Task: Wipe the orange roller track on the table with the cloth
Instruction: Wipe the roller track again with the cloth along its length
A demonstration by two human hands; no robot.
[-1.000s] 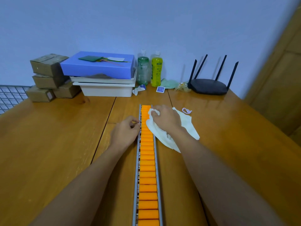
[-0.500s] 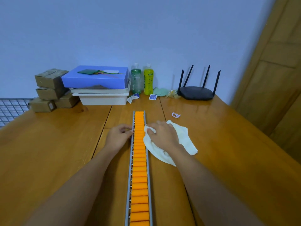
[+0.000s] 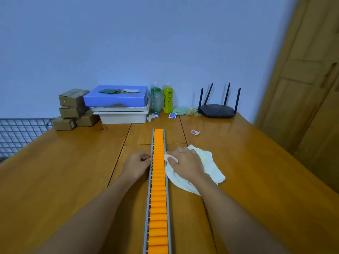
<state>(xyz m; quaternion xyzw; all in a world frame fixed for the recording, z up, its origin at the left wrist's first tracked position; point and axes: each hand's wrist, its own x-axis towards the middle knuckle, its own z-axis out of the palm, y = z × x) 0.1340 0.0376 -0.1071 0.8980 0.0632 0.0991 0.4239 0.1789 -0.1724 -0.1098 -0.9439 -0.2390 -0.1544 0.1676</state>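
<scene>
An orange roller track (image 3: 158, 189) in a grey metal frame runs straight away from me down the middle of the wooden table (image 3: 64, 176). My left hand (image 3: 136, 165) rests curled against the track's left rail, fingertips touching the frame. On the right side, my right hand (image 3: 187, 165) presses a white cloth (image 3: 211, 167) flat on the table, its bunched edge touching the track's right rail. Most of the cloth spreads out to the right of the hand.
At the table's far edge stand cardboard boxes (image 3: 73, 107), a blue box on white trays (image 3: 119, 103), two bottles (image 3: 162, 99) and a black router (image 3: 217, 109). A small pink loop (image 3: 195, 132) lies right of the track's far end. A wooden door (image 3: 308, 79) is at the right.
My right hand and the cloth have slid off the rollers toward me and to the right, onto the table beside the rail. The view has tilted upward. My left hand stays at the left rail.
</scene>
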